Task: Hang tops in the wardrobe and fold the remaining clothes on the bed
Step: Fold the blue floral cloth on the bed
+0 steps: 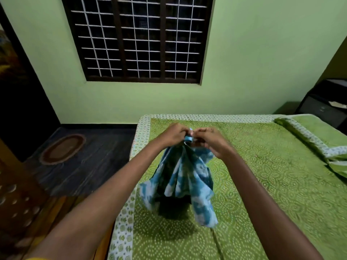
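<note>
Head: blue-white tie-dye garment [180,177], bunched.

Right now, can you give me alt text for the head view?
Both hands, left and right, pinch the top of a blue and white garment together, so it hangs bunched above a green patterned bed. Behind are a green wall and a barred window.

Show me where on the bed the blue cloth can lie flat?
Bare bedspread lies open between the hanging blue cloth and the pillows. It is tighter by the patterned left border, at the bed's edge.
</note>
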The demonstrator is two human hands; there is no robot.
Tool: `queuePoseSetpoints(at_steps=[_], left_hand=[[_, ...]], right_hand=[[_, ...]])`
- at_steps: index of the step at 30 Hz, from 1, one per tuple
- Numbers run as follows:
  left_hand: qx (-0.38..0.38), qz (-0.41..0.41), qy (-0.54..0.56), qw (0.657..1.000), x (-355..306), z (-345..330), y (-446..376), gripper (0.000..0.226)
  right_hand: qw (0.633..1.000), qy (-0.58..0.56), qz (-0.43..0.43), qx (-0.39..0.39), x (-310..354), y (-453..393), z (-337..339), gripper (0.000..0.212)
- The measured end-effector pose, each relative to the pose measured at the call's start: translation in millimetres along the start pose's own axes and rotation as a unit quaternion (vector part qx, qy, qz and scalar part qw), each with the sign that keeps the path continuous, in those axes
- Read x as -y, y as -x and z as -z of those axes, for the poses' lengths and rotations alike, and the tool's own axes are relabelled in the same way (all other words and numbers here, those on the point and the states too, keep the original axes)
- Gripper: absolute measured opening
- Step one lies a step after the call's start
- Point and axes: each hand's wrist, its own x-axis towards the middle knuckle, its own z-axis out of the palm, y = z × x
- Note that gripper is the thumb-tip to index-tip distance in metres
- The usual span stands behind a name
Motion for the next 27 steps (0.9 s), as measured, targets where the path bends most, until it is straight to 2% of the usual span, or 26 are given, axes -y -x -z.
queuePoseSetpoints(at_steps=[4, 7, 9, 11, 12, 14, 17, 18, 19, 22, 25, 27], left_hand=[[0.052, -0.001, 0.031, 0.998, -14, 19, -3, 0.032], [0.072, -0.021, -0.069, 0.995, -21, 31, -5, 0.022], [0.083, -0.037, -0.123, 0.988, -24, 35, -9, 0.012], [0.085, -0.029, -0.146, 0.985, -25, 38, -11, 0.012], [0.081, -0.026, -0.160, 0.983, -23, 43, -11, 0.015], [0.071, -0.044, -0.164, 0.983, -17, 52, -11, 0.021], [0.043, -0.092, -0.109, 0.989, -13, 73, -6, 0.037], [0.028, -0.106, -0.097, 0.989, -11, 81, -5, 0.040], [0.010, -0.112, -0.095, 0.989, -9, 89, -6, 0.040], [-0.036, -0.082, -0.108, 0.990, -2, 104, -14, 0.037], [-0.062, -0.041, -0.106, 0.992, -5, 102, -22, 0.035], [-0.090, -0.044, -0.102, 0.990, -18, 96, -27, 0.033]], right_hand=[[1.000, 0.006, 0.025, -0.005, 19, 0, -3, 0.024], [0.995, 0.078, 0.062, 0.003, 26, -7, 2, 0.028], [0.978, 0.175, 0.110, -0.012, 29, -10, 5, 0.031], [0.921, 0.344, 0.180, -0.041, 30, -14, 11, 0.021], [0.871, 0.450, 0.188, -0.058, 29, -16, 14, 0.023], [0.777, 0.608, 0.151, -0.053, 23, -19, 24, 0.040], [0.683, 0.729, 0.047, 0.014, 6, -27, 49, 0.067], [0.674, 0.738, 0.036, 0.014, 3, -29, 58, 0.071], [0.685, 0.727, 0.041, 0.003, 6, -30, 66, 0.068], [0.715, 0.690, 0.107, -0.030, 36, -26, 78, 0.043], [0.721, 0.676, 0.140, -0.064, 85, -16, 85, 0.032], [0.718, 0.666, 0.160, -0.122, 110, -6, 93, 0.024]])
